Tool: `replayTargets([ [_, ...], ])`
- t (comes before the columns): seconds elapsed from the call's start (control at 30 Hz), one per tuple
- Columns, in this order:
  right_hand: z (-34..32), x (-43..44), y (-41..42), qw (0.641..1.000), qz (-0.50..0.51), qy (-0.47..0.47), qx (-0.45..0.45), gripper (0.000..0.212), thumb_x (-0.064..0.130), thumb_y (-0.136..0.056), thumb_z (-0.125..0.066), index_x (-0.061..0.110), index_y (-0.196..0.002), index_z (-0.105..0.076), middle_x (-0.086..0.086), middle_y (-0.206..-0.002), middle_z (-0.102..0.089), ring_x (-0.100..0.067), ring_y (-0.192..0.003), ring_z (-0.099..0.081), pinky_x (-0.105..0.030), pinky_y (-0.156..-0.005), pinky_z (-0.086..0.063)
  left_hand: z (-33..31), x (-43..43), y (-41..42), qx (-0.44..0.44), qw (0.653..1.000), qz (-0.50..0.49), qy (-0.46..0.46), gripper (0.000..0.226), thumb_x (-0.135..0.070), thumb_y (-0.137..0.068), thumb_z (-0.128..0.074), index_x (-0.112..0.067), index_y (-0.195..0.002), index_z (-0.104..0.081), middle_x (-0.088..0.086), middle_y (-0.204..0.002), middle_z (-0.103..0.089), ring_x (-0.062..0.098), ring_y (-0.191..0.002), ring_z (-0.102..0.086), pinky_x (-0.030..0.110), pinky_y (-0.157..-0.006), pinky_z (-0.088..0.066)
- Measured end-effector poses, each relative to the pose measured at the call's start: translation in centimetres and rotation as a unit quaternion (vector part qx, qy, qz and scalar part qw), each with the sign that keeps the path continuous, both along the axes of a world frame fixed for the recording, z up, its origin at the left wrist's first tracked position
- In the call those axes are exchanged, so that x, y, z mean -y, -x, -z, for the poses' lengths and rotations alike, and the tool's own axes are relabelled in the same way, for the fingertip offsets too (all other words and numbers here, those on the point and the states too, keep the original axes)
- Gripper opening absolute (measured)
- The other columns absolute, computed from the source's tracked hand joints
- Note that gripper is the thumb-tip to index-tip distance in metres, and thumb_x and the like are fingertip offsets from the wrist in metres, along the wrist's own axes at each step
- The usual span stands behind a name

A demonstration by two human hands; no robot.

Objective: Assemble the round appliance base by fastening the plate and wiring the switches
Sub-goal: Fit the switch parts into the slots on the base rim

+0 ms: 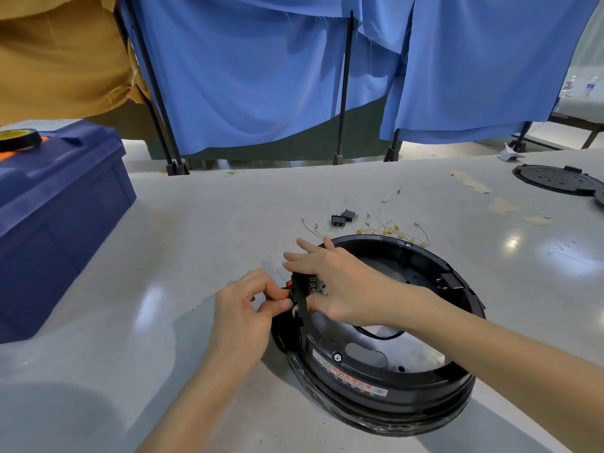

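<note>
1. We see the left hand (245, 308) just outside the left wall of the round base (434, 390). Its thumb and curled fingers pinch a red-faced switch (288, 290) against that wall.
2. The right hand (343, 282) lies over the same stretch of rim from the inner side. Its fingers are straight and spread past the edge, and its thumb presses the wall just beside the switch.
3. The base sits on the grey table (163, 256), below and to the right of both hands, with its open side up.
4. Inside the base, nearer us than the right hand, the inner plate (408, 351) carries a hex bolt (337, 357). A white label (349, 376) lies just beside the bolt; its red and black print is too small for us to read.
5. Beyond the right hand's fingertips, two spare switches (342, 219) lie together on the table. Loose wires (392, 228) with gold terminals are strung along the base's far rim.
6. Well to the left of the left hand stands a blue toolbox (55, 207) with its lid down, so we cannot tell its contents. A roll of tape (19, 138) rests on top.
7. Far beyond the right forearm lies a black round cover (555, 179).
</note>
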State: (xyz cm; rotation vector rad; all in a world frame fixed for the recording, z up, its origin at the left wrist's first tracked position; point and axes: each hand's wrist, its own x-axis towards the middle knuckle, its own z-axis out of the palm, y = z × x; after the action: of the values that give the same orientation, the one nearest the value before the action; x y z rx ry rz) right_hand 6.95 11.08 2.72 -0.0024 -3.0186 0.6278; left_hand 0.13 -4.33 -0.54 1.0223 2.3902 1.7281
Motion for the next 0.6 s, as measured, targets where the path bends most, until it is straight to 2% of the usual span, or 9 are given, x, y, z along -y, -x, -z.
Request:
replayTargets([
  [0.13,-0.1,0.0,0.0,1.0,-0.003,0.0,0.0,0.066,0.006,-0.085,-0.056,0.008,-0.148,-0.037,-0.006,-0.159,-0.027,-0.015,-0.15,-0.004,-0.05,-0.121,0.005,0.0,0.1,0.3,0.005,1.0,0.024,-0.006,0.041,0.011,-0.07,-0.075,-0.021,-0.053,-0.055,-0.015,-0.059,-0.059,-0.005,-0.066,-0.048,0.01,-0.07,-0.031],
  [0.23,-0.2,0.0,0.0,1.0,-0.003,0.015,-0.007,0.065,0.012,-0.086,-0.061,0.01,-0.147,-0.04,-0.003,-0.158,-0.03,-0.014,-0.15,-0.008,-0.048,-0.121,0.004,-0.3,0.3,1.3,0.045,0.997,0.065,-0.007,0.032,0.008,-0.07,-0.076,-0.016,-0.054,-0.063,-0.003,-0.063,-0.062,0.001,-0.063,-0.044,0.017,-0.068,-0.033],
  [0.3,-0.7,-0.3,-0.2,0.999,-0.012,0.047,-0.005,0.068,0.014,-0.082,-0.067,0.014,-0.146,-0.043,0.001,-0.156,-0.035,-0.01,-0.149,-0.013,-0.041,-0.122,0.002,-0.6,0.3,1.8,0.072,0.995,0.067,-0.004,0.027,0.001,-0.074,-0.076,-0.019,-0.057,-0.07,-0.001,-0.065,-0.067,0.006,-0.061,-0.043,0.018,-0.064,-0.035],
  [0.37,-1.4,-0.9,-0.5,0.995,-0.019,0.097,0.003,0.067,0.013,-0.079,-0.072,0.021,-0.141,-0.049,0.006,-0.152,-0.041,-0.004,-0.144,-0.024,-0.027,-0.118,-0.011,-0.8,-0.2,2.1,0.069,0.997,0.027,-0.024,0.022,-0.011,-0.082,-0.072,-0.023,-0.064,-0.073,-0.003,-0.067,-0.07,0.009,-0.058,-0.048,0.015,-0.061,-0.038],
  [0.43,-2.1,-1.8,-0.6,0.988,0.003,0.152,-0.01,0.055,0.01,-0.081,-0.072,0.023,-0.133,-0.059,0.008,-0.143,-0.052,-0.002,-0.133,-0.044,-0.019,-0.11,-0.031,-1.1,-1.3,1.9,0.05,0.998,-0.004,-0.026,0.02,-0.028,-0.092,-0.062,-0.025,-0.075,-0.072,-0.006,-0.073,-0.07,0.003,-0.068,-0.06,0.015,-0.066,-0.042],
  [0.5,-2.9,-2.9,-0.3,0.98,0.055,0.185,-0.053,0.036,0.007,-0.088,-0.067,0.017,-0.122,-0.067,0.002,-0.125,-0.066,-0.008,-0.113,-0.063,-0.021,-0.101,-0.046,-1.5,-2.7,1.5,0.023,1.0,0.006,0.006,0.021,-0.036,-0.092,-0.058,-0.025,-0.084,-0.073,-0.011,-0.084,-0.069,-0.004,-0.078,-0.061,0.017,-0.072,-0.044],
  [0.6,-3.6,-5.3,1.2,0.966,0.134,0.188,-0.118,0.02,0.006,-0.092,-0.062,0.006,-0.108,-0.073,-0.005,-0.1,-0.074,-0.014,-0.091,-0.071,-0.022,-0.084,-0.054,-2.0,-4.7,1.6,0.038,0.998,0.041,0.029,0.007,-0.033,-0.087,-0.068,-0.03,-0.09,-0.074,-0.015,-0.092,-0.07,-0.008,-0.079,-0.062,0.02,-0.076,-0.048],
])
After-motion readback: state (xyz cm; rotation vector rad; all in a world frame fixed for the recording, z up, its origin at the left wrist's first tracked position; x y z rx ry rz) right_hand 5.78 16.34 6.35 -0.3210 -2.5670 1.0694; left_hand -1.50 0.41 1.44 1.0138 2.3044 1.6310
